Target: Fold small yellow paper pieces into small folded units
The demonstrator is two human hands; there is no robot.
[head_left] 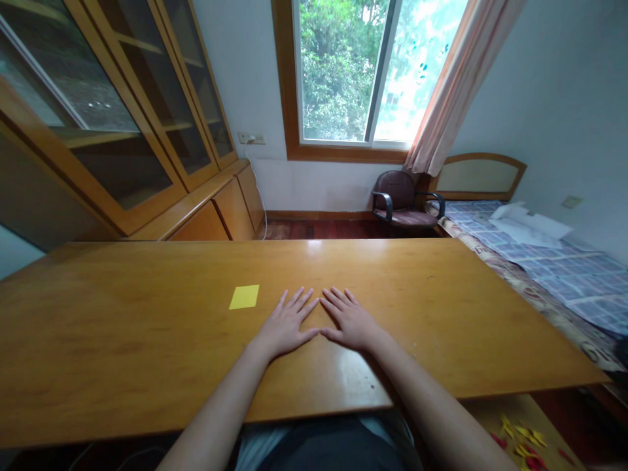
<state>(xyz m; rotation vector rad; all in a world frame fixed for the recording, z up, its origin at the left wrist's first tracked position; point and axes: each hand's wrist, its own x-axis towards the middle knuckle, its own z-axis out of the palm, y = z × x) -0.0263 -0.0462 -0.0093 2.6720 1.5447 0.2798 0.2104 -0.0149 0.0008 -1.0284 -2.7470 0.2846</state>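
Both my hands lie flat on a wooden table (161, 340), palms down, with the fingers spread. My left hand (286, 327) is just left of the table's middle and holds nothing. Close beside it, my right hand (352, 322) rests with nothing in it. The two thumbs almost meet; whether they touch I cannot tell. A yellow square of paper (244, 297) lies flat on the table, to the left of my left hand's fingertips and apart from them.
Below the table's right front edge are several yellow and red pieces (527, 438) on a board. Beyond stand an armchair (405, 199) and a bed (549, 261) with papers on it. A glass-door cabinet (147, 85) rises at the left; a window (343, 72) faces me.
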